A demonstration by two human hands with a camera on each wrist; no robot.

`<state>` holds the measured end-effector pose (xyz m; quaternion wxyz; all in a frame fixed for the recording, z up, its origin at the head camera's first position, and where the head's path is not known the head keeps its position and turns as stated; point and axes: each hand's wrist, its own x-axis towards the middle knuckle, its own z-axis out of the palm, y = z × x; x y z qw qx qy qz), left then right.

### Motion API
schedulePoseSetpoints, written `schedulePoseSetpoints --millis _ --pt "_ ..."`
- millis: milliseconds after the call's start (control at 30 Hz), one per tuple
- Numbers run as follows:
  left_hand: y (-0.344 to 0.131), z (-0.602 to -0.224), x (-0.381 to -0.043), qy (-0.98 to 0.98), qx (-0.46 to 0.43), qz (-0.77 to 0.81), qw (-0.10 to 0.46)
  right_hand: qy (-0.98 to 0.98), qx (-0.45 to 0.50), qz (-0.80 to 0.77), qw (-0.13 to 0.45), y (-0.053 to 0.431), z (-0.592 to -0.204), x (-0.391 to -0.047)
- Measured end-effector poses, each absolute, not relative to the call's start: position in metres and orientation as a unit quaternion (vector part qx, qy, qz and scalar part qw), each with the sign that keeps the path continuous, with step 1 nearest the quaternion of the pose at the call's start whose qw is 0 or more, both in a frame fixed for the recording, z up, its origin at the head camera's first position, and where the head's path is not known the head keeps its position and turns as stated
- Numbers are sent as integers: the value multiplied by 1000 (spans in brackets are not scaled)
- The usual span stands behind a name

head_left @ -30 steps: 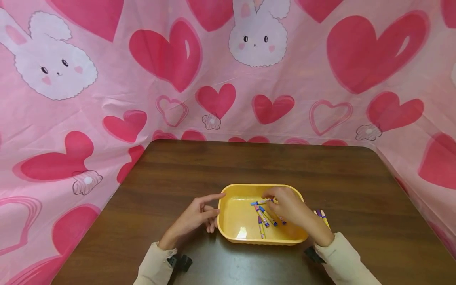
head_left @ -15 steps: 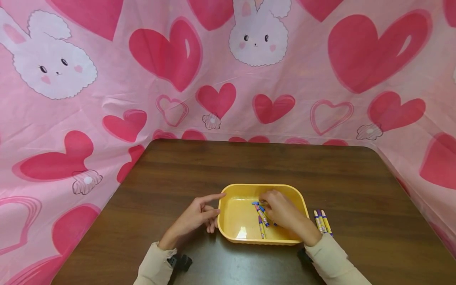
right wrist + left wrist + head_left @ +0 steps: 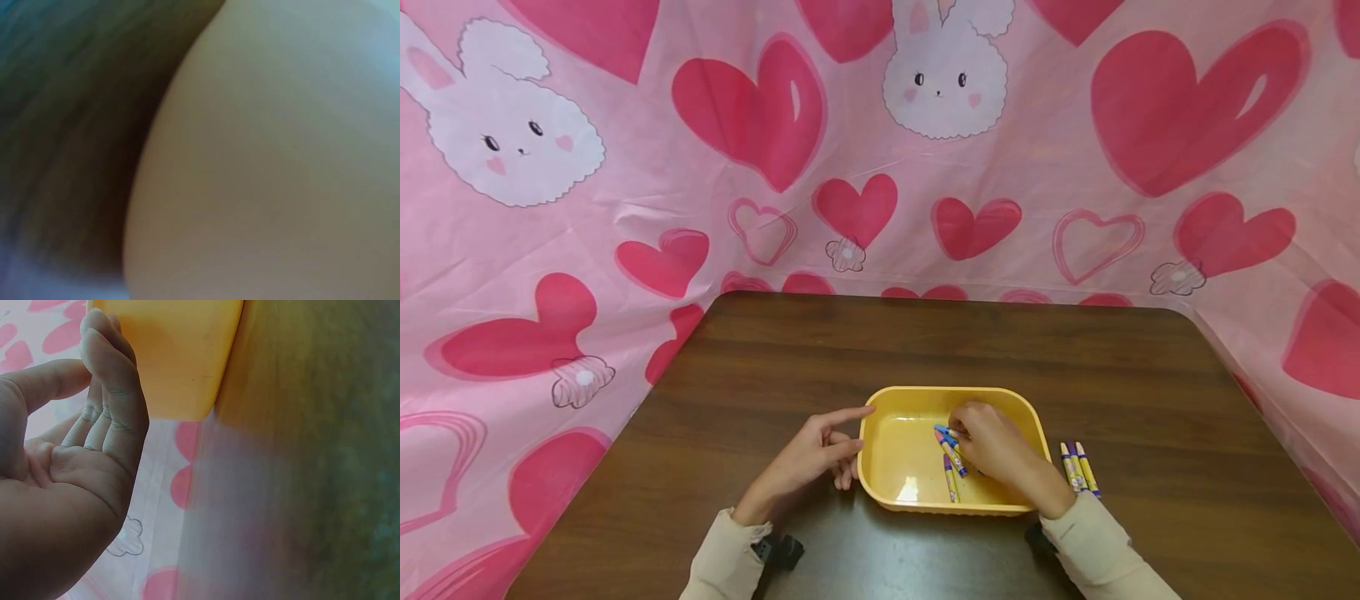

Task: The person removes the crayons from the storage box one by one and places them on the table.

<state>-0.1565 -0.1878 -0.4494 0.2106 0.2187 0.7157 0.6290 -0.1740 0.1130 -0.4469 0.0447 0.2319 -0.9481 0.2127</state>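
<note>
A yellow plastic tray [image 3: 891, 467] stands on the table with several crayons in it. My left hand [image 3: 812, 450] is at its left side, index fingertip and thumb at the rim; the left wrist view shows this hand [image 3: 94, 462] beside the tray's outer wall [image 3: 175, 362]. Inside the tray, my right hand [image 3: 1000, 446] pinches a blue crayon [image 3: 943, 429], whose far end the fingers hide. Close by lie a pink-tipped crayon [image 3: 956, 462] and a purple-tipped crayon [image 3: 951, 478]. A blurred pale surface fills most of the right wrist view.
Several crayons [image 3: 1079, 471] lie side by side on the brown wooden table [image 3: 775, 358], right of the tray near my right forearm. A pink cloth [image 3: 1030, 150] with hearts and rabbits hangs behind the table and along its sides.
My right hand has moved left and down among the crayons and its fingers have closed. The blue crayon has turned from nearly level to slanting. The left hand stays at the rim.
</note>
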Motion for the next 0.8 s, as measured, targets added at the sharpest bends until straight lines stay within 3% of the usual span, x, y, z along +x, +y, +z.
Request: schedulePoseSetpoints --millis 800 --pt "-189 -452 -158 711 226 632 208 -933 248 251 75 117 -426 -169"
